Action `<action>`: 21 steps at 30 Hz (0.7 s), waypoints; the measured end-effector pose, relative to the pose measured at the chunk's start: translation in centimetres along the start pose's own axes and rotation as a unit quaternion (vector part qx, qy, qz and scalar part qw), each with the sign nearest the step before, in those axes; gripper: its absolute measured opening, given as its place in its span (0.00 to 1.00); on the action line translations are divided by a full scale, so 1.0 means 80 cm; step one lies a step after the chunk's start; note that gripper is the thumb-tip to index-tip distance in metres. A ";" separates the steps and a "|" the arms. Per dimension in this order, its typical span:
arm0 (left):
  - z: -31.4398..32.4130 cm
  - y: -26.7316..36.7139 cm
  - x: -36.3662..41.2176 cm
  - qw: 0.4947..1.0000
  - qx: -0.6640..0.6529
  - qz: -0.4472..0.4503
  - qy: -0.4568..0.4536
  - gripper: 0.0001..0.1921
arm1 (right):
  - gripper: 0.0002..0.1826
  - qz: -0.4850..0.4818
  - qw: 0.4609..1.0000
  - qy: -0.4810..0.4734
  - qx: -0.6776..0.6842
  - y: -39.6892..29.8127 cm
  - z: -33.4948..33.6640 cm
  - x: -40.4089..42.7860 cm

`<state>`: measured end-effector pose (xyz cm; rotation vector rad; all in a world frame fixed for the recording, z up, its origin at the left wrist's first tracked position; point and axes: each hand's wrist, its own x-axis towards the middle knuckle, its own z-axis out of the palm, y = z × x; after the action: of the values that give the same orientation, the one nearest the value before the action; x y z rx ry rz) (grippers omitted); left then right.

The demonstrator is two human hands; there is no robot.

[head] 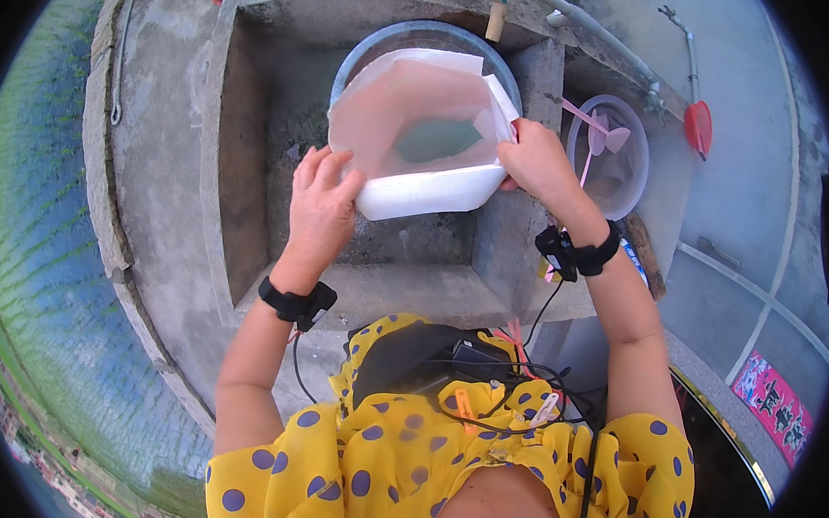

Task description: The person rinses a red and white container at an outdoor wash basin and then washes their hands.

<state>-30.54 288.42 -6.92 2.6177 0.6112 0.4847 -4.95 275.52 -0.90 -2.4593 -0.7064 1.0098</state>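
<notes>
A large white bag [425, 194], its mouth spread wide, is held between my two hands over a round blue-rimmed basin [420, 28]. Through the opening a pinkish inside and a green patch at the bottom show; whether that patch is liquid I cannot tell. My left hand [327, 193] grips the bag's near left edge, thumb and fingers over the rim. On the other side my right hand [532, 156] is closed on the folded right edge. The basin stands in a concrete sink [241, 162], and the bag hides most of it. Both wrists wear black straps with small devices.
A tap [496, 8] with a short hose piece sticks out above the basin. In the right compartment stands a translucent plastic tub [641, 155] with pink-handled items. A red strainer [698, 130] hangs on the wall. Concrete sink walls surround my hands; cables lie across my lap.
</notes>
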 end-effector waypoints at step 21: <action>-0.044 0.038 -0.010 0.995 -0.041 0.060 0.063 0.16 | 0.14 -0.163 0.974 0.160 -0.006 -0.026 -0.052 -0.110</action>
<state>-31.65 286.63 -2.74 2.5711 0.4627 0.7005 -7.94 271.37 7.68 -2.3328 -0.9627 0.4746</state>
